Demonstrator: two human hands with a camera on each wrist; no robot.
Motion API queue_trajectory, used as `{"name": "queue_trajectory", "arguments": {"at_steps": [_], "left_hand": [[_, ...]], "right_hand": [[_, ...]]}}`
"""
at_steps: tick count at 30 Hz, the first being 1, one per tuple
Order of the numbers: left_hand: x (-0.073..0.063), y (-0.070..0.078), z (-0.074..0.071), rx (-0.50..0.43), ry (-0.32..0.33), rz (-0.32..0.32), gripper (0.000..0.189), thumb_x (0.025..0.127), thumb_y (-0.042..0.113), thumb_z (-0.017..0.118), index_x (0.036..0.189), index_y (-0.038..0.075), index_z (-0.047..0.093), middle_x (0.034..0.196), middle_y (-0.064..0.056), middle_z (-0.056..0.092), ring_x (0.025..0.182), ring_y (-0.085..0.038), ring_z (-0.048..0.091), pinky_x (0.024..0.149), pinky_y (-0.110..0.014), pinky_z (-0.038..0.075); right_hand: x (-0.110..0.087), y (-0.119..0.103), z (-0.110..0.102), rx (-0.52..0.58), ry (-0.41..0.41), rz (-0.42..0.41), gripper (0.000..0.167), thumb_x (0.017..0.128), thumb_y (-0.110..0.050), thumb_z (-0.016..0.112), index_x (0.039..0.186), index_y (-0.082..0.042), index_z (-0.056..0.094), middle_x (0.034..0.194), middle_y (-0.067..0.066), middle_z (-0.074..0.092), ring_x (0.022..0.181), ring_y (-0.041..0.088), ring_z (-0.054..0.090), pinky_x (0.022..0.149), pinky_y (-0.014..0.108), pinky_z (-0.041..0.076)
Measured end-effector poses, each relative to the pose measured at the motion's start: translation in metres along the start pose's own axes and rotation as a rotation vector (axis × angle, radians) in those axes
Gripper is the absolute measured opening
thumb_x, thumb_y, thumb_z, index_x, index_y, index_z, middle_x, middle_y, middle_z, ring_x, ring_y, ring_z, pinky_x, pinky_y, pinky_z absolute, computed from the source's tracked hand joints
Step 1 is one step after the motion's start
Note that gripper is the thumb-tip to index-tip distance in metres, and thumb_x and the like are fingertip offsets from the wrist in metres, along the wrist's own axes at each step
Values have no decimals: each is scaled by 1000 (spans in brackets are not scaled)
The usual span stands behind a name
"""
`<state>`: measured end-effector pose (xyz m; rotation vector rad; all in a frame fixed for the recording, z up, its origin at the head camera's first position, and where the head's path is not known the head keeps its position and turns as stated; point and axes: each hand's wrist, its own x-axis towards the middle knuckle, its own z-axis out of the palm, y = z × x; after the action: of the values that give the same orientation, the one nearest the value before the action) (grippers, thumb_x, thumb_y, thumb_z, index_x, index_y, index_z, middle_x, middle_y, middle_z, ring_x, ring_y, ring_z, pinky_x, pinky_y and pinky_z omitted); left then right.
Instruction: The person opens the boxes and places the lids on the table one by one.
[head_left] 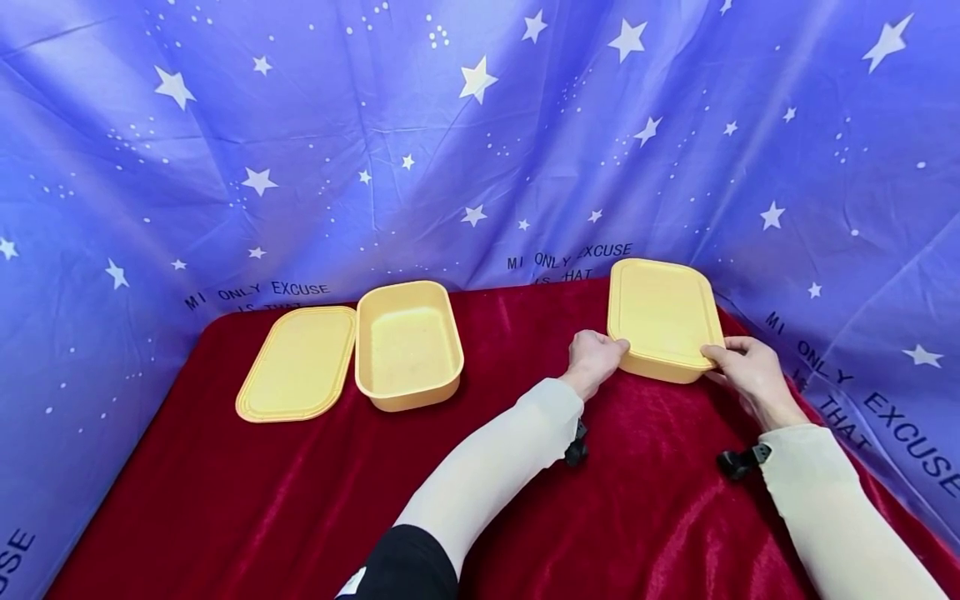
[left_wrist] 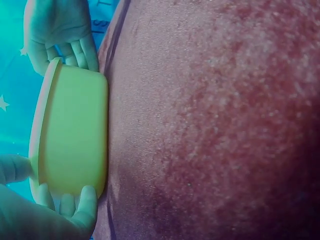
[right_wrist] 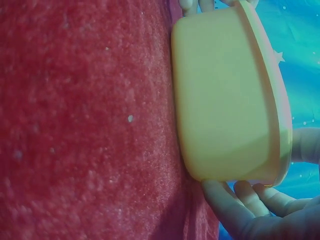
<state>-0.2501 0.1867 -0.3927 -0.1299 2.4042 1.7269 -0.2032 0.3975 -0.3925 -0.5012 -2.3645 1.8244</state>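
Observation:
A yellow plastic food container (head_left: 663, 372) with its lid (head_left: 660, 304) on sits at the right of the table. My left hand (head_left: 592, 360) grips its near left corner, thumb on the lid's edge and fingertips against the side wall. At the opposite near corner my right hand (head_left: 752, 377) holds it the same way, thumb over the rim. Both wrist views show the container (left_wrist: 75, 130) from its side, its base right at the cloth, with the curled fingers (right_wrist: 220, 197) of the right hand low on the wall.
To the left stands a second yellow container (head_left: 411, 400), uncovered, its inside bare. Its size of flat yellow lid (head_left: 300, 362) lies right beside it. Dark red velvet (head_left: 315, 500) covers the table. A blue star-print curtain (head_left: 420, 125) rises behind and at the sides.

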Motion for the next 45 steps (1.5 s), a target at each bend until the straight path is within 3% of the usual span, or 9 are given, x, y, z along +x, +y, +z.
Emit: {"name": "queue_trajectory", "arguments": {"at_steps": [20,45], "left_hand": [[-3,-6,-1,-41,11,19,31,81,24,72,57,12,57,65,2,51,63,-11,45,58,-25,38],[-10,-7,5,-44,23,10,33,79,23,71,53,14,53,60,3,48,61,-11,45,56,-26,37]], "right_hand": [[3,2,1,-20,0,-14,44,92,-16,60,121,9,39,89,-2,53,72,1,61,75,27,54],[-1,1,0,-49,25,-30,49,93,-18,58,126,11,37,89,-2,53,72,1,61,74,27,54]]}}
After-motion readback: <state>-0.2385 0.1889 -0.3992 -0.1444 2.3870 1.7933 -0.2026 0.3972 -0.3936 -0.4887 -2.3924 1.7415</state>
